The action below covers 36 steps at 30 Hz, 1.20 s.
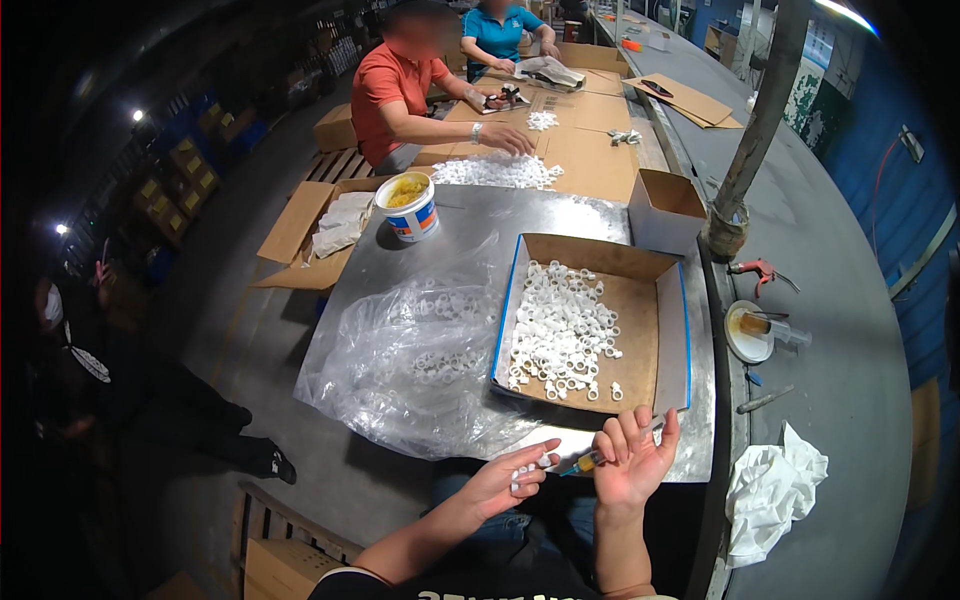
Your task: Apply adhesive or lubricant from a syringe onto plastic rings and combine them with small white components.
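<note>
Several small white plastic ring fittings [517,478] sit in my left hand [492,487], whose fingers are curled around them, with one at the fingertips. My right hand [636,470] grips a syringe [588,463] of yellow-amber grease. Its thin blue tip points left toward the fittings in my left hand; I cannot tell whether it touches them. Just beyond both hands lies a shallow cardboard box [672,335] with blue edges. A heap of white ring fittings [560,330] fills its left side.
A clear plastic bag [400,365] of fittings and a tub of yellow grease [407,205] share the metal table [480,210]. A pole [755,130], another syringe [775,327] on a round lid and a crumpled white cloth [772,495] are rightward. Two co-workers sit beyond.
</note>
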Available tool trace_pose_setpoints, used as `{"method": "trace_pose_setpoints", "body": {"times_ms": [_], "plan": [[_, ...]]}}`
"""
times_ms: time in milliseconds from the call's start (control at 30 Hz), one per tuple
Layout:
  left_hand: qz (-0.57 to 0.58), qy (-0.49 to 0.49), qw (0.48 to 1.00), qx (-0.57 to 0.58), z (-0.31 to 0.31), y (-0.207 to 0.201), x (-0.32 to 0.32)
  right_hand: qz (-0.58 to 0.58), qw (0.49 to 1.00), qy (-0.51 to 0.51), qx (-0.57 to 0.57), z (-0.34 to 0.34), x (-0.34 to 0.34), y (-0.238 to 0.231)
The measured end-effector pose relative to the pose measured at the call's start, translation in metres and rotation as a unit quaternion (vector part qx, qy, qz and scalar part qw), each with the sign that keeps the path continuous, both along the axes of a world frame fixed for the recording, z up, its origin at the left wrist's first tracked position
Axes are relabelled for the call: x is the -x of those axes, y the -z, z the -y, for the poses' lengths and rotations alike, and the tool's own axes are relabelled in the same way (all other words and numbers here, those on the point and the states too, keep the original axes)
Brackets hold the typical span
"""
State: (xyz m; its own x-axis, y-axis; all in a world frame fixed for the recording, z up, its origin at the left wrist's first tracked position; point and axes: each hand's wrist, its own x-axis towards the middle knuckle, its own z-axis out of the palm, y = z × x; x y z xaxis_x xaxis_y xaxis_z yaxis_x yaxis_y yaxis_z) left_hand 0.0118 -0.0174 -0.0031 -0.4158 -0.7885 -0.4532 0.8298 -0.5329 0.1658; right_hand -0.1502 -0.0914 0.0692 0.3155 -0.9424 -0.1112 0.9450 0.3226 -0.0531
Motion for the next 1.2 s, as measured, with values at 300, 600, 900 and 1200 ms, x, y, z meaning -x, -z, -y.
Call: {"method": "trace_pose_setpoints", "body": {"times_ms": [300,600,900,1200], "plan": [[0.041,0.041,0.998,0.002,-0.026,0.011,0.017,-0.013,1.0,-0.001,-0.006,-0.011,-0.001,0.0],[0.074,-0.029,0.995,0.066,0.005,0.002,-0.003,-0.06,0.993,0.06,0.082,0.004,-0.008,-0.015],[0.027,-0.035,0.998,0.033,-0.014,0.008,0.006,-0.116,0.983,0.059,0.131,-0.012,-0.021,-0.003],[0.083,-0.037,0.995,0.038,-0.017,0.0,0.01,-0.146,0.978,0.057,0.138,-0.018,-0.022,0.003]]}}
